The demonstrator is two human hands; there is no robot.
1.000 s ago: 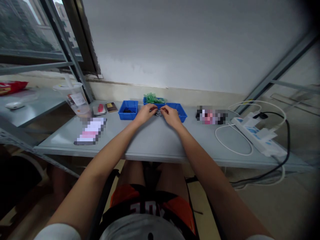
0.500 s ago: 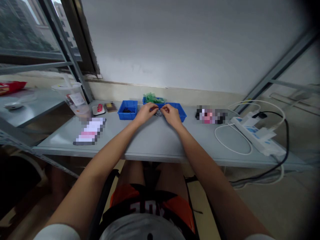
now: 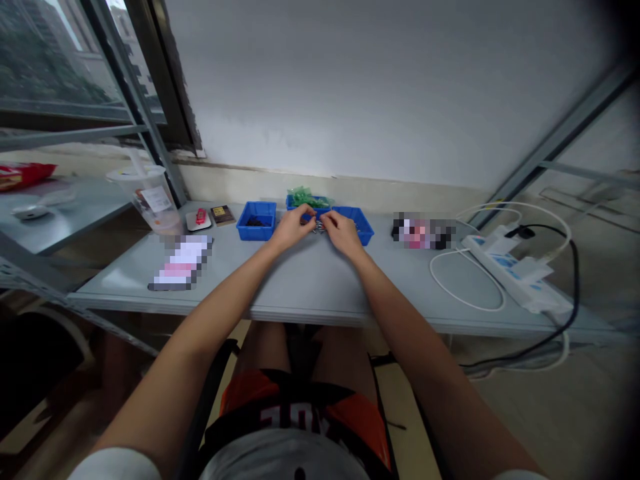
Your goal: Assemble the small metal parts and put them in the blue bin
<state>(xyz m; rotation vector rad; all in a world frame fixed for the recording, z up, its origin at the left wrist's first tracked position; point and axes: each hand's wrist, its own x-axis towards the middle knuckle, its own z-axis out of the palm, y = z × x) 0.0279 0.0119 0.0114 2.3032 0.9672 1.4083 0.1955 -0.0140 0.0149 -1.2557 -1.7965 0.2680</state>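
Center frame: left hand (image 3: 293,227) and right hand (image 3: 339,231) pinch 1 small metal part (image 3: 318,227) between fingertips, beside 3 blue bins (image 3: 257,221). Best kept low over table (image 3: 310,280), grip steady.

- A lidded plastic cup (image 3: 150,198) with a straw stands at the table's (image 3: 310,287) left end.
- A white power strip (image 3: 515,272) lies right, beside a looped white cable (image 3: 467,283).
- A black cable (image 3: 575,267) trails off the edge.

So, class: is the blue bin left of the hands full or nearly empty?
Nearly empty: the left blue bin shows mostly bare blue floor, with only a small dark patch of contents inside.
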